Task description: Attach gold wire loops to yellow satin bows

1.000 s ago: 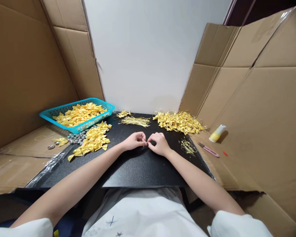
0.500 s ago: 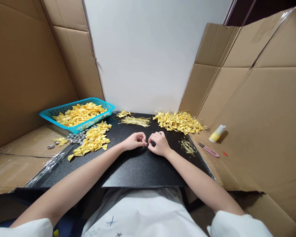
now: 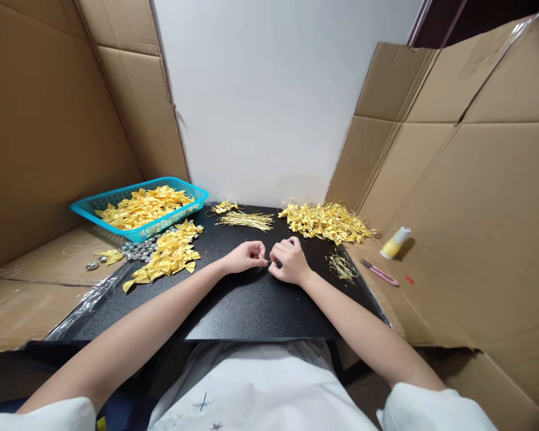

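My left hand [image 3: 245,257] and my right hand [image 3: 290,260] meet over the middle of the black tabletop [image 3: 256,314]. Both are closed in a pinch, thumbs against fingers, with the fingertips almost touching. A tiny thin piece seems to span the small gap between them; it is too small to name. Beyond the hands lies a bundle of gold cords [image 3: 247,220]. To the left is a pile of yellow ribbon bows [image 3: 166,254] beside silver bells [image 3: 139,250]. A heap of yellow bows with gold cords [image 3: 327,221] sits behind my right hand.
A turquoise basket [image 3: 175,222] of yellow bows stands back left. On the right are cord scraps [image 3: 341,267], pink thread snips [image 3: 381,273], a thread spool [image 3: 395,243] and a red bit [image 3: 409,279]. Cardboard walls [image 3: 467,197] flank the table.
Almost nothing differs. Both hands keep their pinch in the same place, with only a very slight shift of the right fingers.
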The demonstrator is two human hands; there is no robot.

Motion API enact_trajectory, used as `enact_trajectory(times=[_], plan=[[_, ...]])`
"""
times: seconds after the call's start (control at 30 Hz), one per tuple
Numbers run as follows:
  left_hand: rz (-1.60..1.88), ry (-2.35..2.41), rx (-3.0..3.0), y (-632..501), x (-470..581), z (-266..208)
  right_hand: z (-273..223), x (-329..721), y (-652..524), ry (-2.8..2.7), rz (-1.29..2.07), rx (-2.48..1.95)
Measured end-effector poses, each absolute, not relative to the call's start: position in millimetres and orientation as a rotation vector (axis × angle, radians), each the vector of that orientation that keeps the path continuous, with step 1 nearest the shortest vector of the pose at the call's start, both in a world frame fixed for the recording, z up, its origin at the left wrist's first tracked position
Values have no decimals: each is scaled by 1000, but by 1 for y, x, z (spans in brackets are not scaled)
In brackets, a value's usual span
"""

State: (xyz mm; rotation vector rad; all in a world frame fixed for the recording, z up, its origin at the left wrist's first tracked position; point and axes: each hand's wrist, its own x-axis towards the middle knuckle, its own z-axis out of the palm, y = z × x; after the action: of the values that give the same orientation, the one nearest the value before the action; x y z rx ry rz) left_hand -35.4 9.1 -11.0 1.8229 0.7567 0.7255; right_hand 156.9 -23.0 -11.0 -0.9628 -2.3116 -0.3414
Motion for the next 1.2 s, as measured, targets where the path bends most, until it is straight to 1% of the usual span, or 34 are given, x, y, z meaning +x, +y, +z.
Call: enact_trajectory(times=[0.57, 0.83, 1.0, 1.2], plan=[[717, 747, 1791, 15, -35, -14, -5, 160, -23, -2271, -313, -991], [727, 773, 1802, 8, -33, -6, -3, 165, -21, -2255, -232, -977], [802, 854, 1864, 0, -29, 5, -5, 165, -20, -2243, -175, -954], [729, 838, 1856, -2, -25, 0, -6, 165, -21, -2238, -130, -942]])
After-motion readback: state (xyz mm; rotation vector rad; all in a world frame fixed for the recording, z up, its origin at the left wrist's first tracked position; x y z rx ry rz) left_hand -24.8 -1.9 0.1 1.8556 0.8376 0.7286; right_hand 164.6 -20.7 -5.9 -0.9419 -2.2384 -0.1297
